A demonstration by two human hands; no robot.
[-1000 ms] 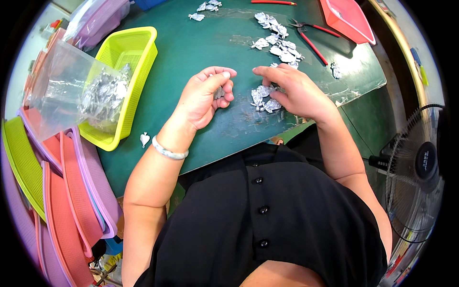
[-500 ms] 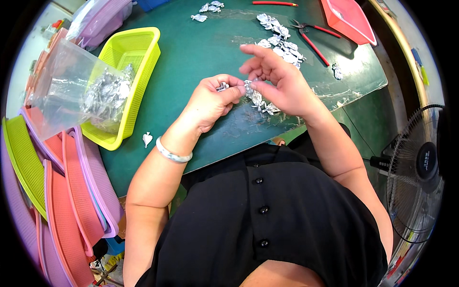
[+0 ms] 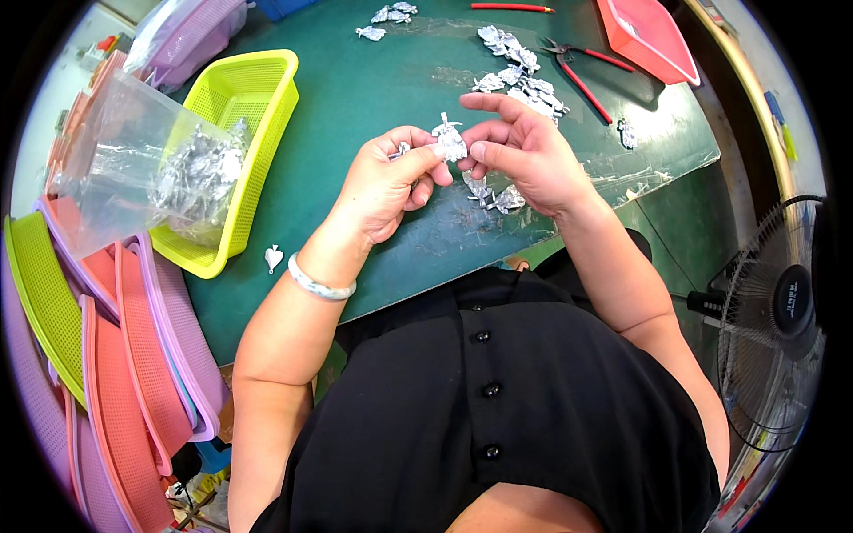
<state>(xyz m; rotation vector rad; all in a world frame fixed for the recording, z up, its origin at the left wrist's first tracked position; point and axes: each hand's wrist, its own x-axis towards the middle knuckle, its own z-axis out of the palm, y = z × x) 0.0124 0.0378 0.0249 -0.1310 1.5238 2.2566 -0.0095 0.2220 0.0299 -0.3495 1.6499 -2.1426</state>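
Between the thumb and forefinger of my left hand [image 3: 384, 185] a small silver metal casting [image 3: 450, 140] is pinched, its thin prongs pointing up. More silver metal shows in the curl of the same hand, partly hidden by the fingers. My right hand [image 3: 531, 158] meets the casting's right edge with thumb and bent fingers, the forefinger held out above. Just below the hands, several similar silver castings [image 3: 505, 199] lie near the table's front edge. A longer pile of silver castings [image 3: 524, 80] spreads beyond my right hand.
Red-handled cutters [image 3: 582, 87] lie right of the pile, near a single casting [image 3: 627, 133] and a red tray [image 3: 653, 44]. On the left, a clear bag of castings [image 3: 200, 182] leans in a yellow-green basket [image 3: 286, 98]. Stacked baskets [image 3: 124, 382] and a fan [image 3: 782, 311] flank me.
The casting has come up from beside the lower pile and stands upright between my hands. My right hand has turned and lowered slightly, its fingers drawing in toward the casting.
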